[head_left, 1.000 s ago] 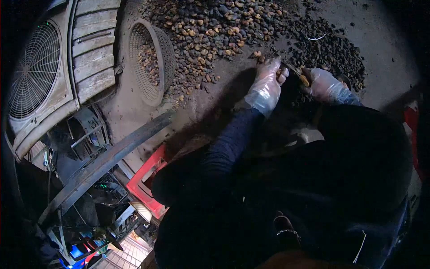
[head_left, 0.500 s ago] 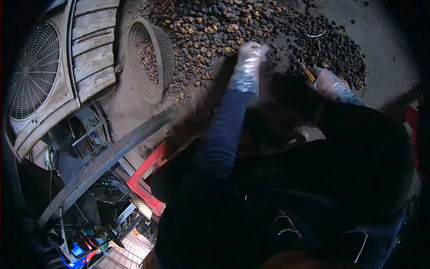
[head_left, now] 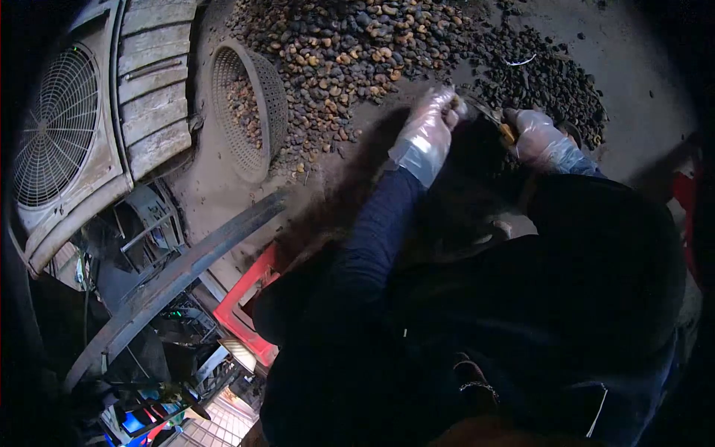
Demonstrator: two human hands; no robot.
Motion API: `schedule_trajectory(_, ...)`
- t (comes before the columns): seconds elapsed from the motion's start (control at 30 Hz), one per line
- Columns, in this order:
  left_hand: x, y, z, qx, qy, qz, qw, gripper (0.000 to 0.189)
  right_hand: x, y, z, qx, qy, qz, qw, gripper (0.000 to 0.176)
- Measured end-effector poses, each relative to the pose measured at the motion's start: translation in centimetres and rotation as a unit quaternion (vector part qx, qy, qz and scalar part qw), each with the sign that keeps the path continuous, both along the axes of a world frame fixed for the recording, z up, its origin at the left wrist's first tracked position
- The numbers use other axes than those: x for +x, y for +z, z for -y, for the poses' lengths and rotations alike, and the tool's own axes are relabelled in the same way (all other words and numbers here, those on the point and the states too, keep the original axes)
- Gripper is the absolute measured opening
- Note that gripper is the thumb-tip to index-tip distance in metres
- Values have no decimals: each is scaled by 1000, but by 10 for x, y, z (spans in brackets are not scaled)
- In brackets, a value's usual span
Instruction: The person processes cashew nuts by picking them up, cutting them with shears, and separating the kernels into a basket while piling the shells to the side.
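My left hand (head_left: 433, 123), in a clear plastic glove, is closed with the fingertips pinched together near the tip of a tool. What it pinches, if anything, is too small to make out. My right hand (head_left: 538, 135), gloved the same way, is wrapped round a yellow-handled tool (head_left: 506, 134) with a thin metal blade pointing towards the left hand. Beyond the left hand lies a pile of brown and dark cashew nuts (head_left: 328, 71). A heap of blackish pieces, perhaps shells (head_left: 547, 82), spreads just past the right hand.
A tilted plastic basket (head_left: 272, 112) with some nuts inside stands to the left. Farther left are a fan grille (head_left: 59, 127) and ribbed panel (head_left: 155, 82). A curved metal bar (head_left: 179, 276) and a red plastic stool or frame (head_left: 242, 309) are at lower left.
My left hand has come back from the nut pile's edge, closer to my body and the tool. The right hand has turned slightly, so the blade points more towards the left hand.
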State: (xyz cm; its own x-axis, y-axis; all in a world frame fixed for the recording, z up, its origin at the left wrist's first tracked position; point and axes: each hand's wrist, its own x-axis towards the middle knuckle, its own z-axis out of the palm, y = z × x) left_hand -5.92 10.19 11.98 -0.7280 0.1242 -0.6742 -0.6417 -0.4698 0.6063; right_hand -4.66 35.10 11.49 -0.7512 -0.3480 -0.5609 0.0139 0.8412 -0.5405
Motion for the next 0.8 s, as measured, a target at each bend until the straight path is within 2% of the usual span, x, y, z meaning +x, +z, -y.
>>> schedule_trajectory(0.07,9,11,-6,114,19,36,993,16,-3,-3,2,53,40,-2,998,57)
schedule_trajectory(0.1,14,20,-11,105,40,38,993,14,-1,-3,2,53,42,0,998,57)
schedule_trajectory(0.2,18,6,-10,122,54,60,989,14,0,-5,-1,22,34,-13,999,59)
schedule_trajectory(0.3,22,5,-4,130,43,61,989,14,-4,2,0,-1,60,46,997,51)
schedule_trajectory(0.5,22,6,-6,118,30,43,992,14,3,6,-5,-79,39,8,996,59)
schedule_trajectory(0.63,21,-5,-3,128,33,48,990,13,1,-2,-10,-97,34,74,992,60)
schedule_trajectory(0.7,17,-8,3,154,-27,37,987,20,3,-17,-14,-107,30,94,989,57)
schedule_trajectory(0.8,18,-2,8,145,-83,44,985,28,10,-48,-22,-210,-23,206,956,51)
